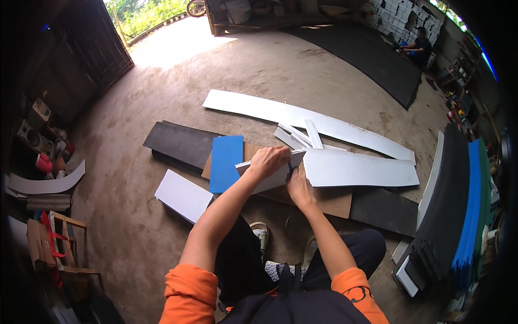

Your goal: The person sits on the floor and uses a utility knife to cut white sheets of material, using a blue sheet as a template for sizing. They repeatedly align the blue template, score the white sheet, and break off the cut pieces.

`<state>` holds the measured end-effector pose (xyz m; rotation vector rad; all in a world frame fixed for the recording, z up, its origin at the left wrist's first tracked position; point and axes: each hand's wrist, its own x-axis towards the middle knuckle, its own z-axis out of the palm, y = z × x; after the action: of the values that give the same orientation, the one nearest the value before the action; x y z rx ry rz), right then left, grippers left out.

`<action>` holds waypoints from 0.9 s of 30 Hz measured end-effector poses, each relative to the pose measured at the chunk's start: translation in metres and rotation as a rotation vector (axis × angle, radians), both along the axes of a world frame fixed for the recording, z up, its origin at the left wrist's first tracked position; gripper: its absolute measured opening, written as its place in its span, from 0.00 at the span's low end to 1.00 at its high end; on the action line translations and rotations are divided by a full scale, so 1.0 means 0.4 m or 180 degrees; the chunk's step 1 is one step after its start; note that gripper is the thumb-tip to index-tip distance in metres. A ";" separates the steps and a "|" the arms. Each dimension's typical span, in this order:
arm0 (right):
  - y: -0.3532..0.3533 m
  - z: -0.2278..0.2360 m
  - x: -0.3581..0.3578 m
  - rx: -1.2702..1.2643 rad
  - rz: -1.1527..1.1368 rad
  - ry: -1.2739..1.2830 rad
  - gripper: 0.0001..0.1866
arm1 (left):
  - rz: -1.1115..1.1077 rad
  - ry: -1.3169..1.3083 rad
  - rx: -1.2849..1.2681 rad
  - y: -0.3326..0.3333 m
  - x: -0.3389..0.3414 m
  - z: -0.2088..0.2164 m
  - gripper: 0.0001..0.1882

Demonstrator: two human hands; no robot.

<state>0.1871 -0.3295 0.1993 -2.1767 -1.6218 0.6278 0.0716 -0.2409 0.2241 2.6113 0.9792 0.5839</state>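
Fingers, left hand, tight on white piece

- Under the left fingers: sheet.
- Right of it: panel.
- Behind that panel, on the floor: strip.
- Between panel and strip: offcuts.
- Left of the sheet, over a board: slab.
- Far right: stack.

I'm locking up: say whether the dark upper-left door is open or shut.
Open: the dark door stands aside, and sunlit greenery shows beyond it.
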 end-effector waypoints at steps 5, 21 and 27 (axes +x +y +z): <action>0.029 -0.020 0.017 0.0306 0.0121 -0.0735 0.15 | 0.0214 -0.0085 -0.0049 0.018 0.023 0.000 0.09; 0.050 -0.101 0.060 -0.1195 0.0671 -0.0623 0.22 | -0.0305 0.0058 0.0072 0.004 0.033 -0.002 0.06; 0.009 -0.239 0.010 -0.0801 -0.0056 -0.0234 0.21 | -0.0135 0.0121 0.0054 0.038 0.023 -0.007 0.07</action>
<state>0.1912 -0.3258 0.1039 -2.4148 -1.6346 0.7934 0.0808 -0.2255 0.2213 2.6603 0.9316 0.5364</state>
